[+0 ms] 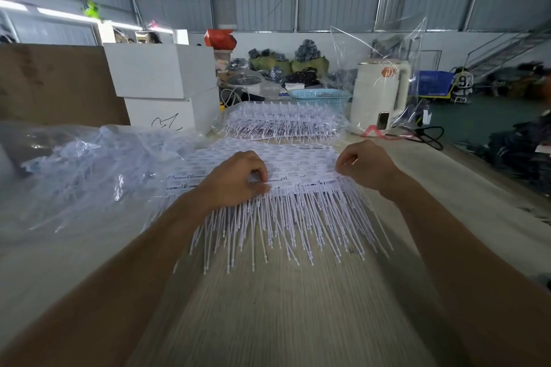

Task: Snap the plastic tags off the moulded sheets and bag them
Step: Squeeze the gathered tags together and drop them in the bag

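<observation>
- While both forearms reach in from the bottom corners, the left hand point(238, 177) sits at mid-frame with its fingers curled down, pinching the near edge of the flat white sheets point(253, 161).
- At the right edge of those sheets the right hand point(362, 165) is curled too, thumb and fingertips closed on the sheet's corner.
- From the sheets' near edge a fringe of thin white stems point(283, 223) fans toward the bottom of the frame, each a stiff straight rod with a small knob at its tip.
- Just above, at frame centre, a second stack point(283, 121) of the same moulded pieces lies in a bristly heap.
- At left a crumpled clear bag point(89, 164), glossy and wrinkled, holds loose white plastic pieces.
- All of it rests on a pale table point(283, 307) with a fine wood-grain streak.
- Upper left of the sheets stand two plain white boxes point(161, 80), one on the other.
- To the upper right stands a smooth cream kettle point(380, 95), with a light blue lattice basket point(320, 97) beside it.
</observation>
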The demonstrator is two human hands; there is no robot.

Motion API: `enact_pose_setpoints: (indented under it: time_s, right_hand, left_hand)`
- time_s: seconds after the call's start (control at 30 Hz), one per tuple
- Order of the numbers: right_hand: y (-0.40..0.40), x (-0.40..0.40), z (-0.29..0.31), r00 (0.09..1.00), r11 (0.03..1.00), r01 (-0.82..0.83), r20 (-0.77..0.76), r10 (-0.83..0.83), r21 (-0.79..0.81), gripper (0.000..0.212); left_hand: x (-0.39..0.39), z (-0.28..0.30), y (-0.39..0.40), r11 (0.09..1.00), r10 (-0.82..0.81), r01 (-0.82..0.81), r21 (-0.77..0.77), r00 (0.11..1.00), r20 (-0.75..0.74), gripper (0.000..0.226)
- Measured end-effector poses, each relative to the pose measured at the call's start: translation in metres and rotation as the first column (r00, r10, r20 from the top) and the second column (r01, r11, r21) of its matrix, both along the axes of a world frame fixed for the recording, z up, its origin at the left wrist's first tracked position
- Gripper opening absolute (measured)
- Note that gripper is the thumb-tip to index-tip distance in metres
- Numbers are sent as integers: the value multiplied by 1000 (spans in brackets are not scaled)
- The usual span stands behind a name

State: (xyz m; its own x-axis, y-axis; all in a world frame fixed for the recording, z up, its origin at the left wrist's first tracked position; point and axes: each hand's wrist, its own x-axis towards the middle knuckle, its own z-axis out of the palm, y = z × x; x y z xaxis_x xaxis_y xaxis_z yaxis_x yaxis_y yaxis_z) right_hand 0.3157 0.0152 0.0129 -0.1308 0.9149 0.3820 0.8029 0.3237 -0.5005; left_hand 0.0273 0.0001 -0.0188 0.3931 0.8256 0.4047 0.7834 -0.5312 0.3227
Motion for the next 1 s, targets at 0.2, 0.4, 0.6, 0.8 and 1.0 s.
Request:
enact_pose_setpoints:
  time_s: [0.2, 0.4, 0.6, 0.8, 1.0]
  right_hand:
    - [-6, 8, 7, 998, 983, -57, -49, 49, -174, 10]
    - [-15, 19, 35, 901, 945, -161, -434, 23, -284, 7]
    - [-21, 16, 59, 695, 948, -258, -718, 46, -189, 7]
    - [-20, 20, 69, 471, 941, -333, -875, 114, -56, 12]
    - [-22, 30, 59, 595, 897, -411, -793, 131, -161, 16]
  left_hand:
    - [5, 1, -1, 996, 82, -84, -32, 994, -70, 25]
    - [7, 29, -11, 990, -20, 45, -135, 983, 182, 21]
    - [3, 67, -25, 983, -58, 110, -147, 945, 323, 19]
    - [10, 102, -46, 996, -72, 84, -36, 966, 248, 24]
    - [15, 132, -65, 942, 55, -70, 327, 997, 55, 17]
